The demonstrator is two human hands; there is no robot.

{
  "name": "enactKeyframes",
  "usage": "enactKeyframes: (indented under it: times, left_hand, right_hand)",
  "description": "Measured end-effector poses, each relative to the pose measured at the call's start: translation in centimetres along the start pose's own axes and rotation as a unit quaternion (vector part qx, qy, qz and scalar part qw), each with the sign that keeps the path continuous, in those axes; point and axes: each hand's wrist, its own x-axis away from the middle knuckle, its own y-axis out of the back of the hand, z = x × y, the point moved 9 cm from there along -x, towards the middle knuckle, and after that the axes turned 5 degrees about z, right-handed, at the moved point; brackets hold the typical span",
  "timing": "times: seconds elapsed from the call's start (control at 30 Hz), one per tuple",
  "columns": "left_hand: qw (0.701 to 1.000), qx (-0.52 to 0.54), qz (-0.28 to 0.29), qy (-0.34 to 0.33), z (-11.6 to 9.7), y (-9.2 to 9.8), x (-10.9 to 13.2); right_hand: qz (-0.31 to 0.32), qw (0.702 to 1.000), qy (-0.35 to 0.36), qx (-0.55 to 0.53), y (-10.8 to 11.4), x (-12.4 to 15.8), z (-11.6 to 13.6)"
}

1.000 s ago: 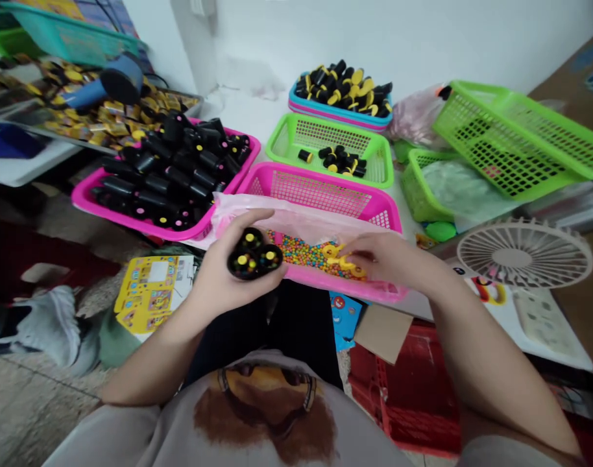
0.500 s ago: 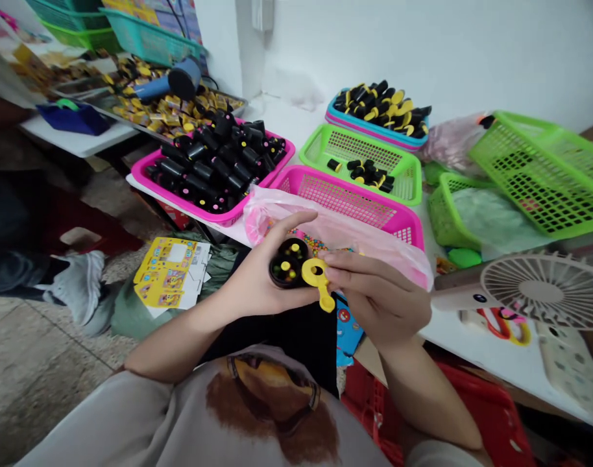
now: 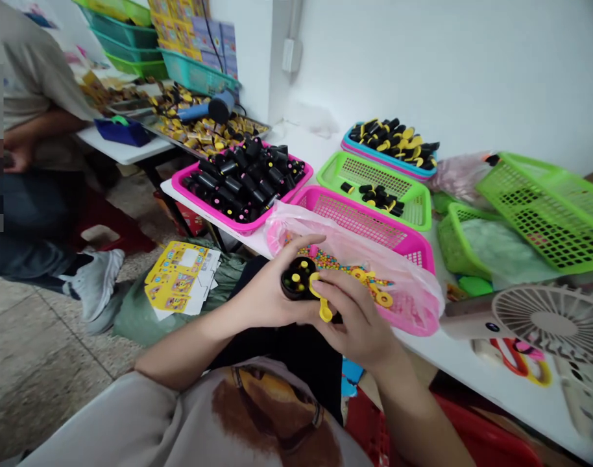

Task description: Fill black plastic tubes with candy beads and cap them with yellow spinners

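My left hand (image 3: pixel 263 293) is wrapped around a bunch of small open black tubes (image 3: pixel 291 293), mouths up, with yellow centre pegs showing inside. Between the thumb and fingers of my right hand (image 3: pixel 362 318) is a yellow plastic piece (image 3: pixel 324 311) with a ring end and a small round tab. It sits at the right edge of the tubes; my fingers partly cover the ring, so I cannot tell whether it touches a tube. Just beyond my hands lies a pink plastic bag (image 3: pixel 413 305) holding small coloured beads (image 3: pixel 328 261) and yellow ring pieces (image 3: pixel 384 299).
A pink basket (image 3: pixel 180 185) of black tubes stands left. Behind the bag are another pink basket (image 3: pixel 423 250), a green basket (image 3: pixel 418 217) and a blue basket (image 3: pixel 348 137) with yellow-and-black pieces. A handheld fan (image 3: pixel 544 321) lies right. Another person (image 3: pixel 38 97) sits at left.
The yellow piece and my right hand have come in closer against the tubes. The camera view has shifted, so the scene sits lower and further right, showing more of the bag's contents.
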Motion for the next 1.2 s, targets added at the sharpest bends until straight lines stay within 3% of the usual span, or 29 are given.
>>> enactKeyframes:
  times: [0.1,0.6,0.77,0.87,0.93,1.1,1.17,1.2]
  left_hand:
    - [1.000,-0.008,-0.010,-0.005,0.0,-0.3,0.0]
    - [0.997,0.052,-0.004,0.047,1.1,-2.6,1.3]
    - [1.000,0.025,0.010,0.014,0.6,-2.6,1.3]
    - [1.000,-0.002,0.022,0.013,0.9,-2.6,1.4]
    - [0.998,-0.009,0.054,0.017,1.3,-3.3,1.4]
    - [0.994,-0.022,0.104,-0.008,1.5,-4.8,1.4]
    - [0.993,-0.028,0.117,-0.021,1.3,-5.2,1.4]
    - [0.991,-0.036,0.123,-0.026,1.3,-5.3,1.3]
  right_hand:
    - [-0.060,0.998,-0.012,0.021,-0.4,0.6,0.5]
    - [-0.220,0.971,-0.048,0.080,-1.1,3.6,2.1]
    - [-0.198,0.977,-0.052,0.050,-0.2,4.4,1.7]
    - [-0.118,0.985,-0.114,-0.049,-0.2,5.0,0.3]
    - [-0.100,0.978,-0.155,-0.100,0.1,6.1,-0.3]
    - [-0.158,0.931,-0.258,-0.205,0.1,10.0,-1.6]
    - [-0.194,0.878,-0.334,-0.281,-1.2,12.1,-2.6]
    - [-0.210,0.838,-0.377,-0.334,-2.2,13.2,-3.0]
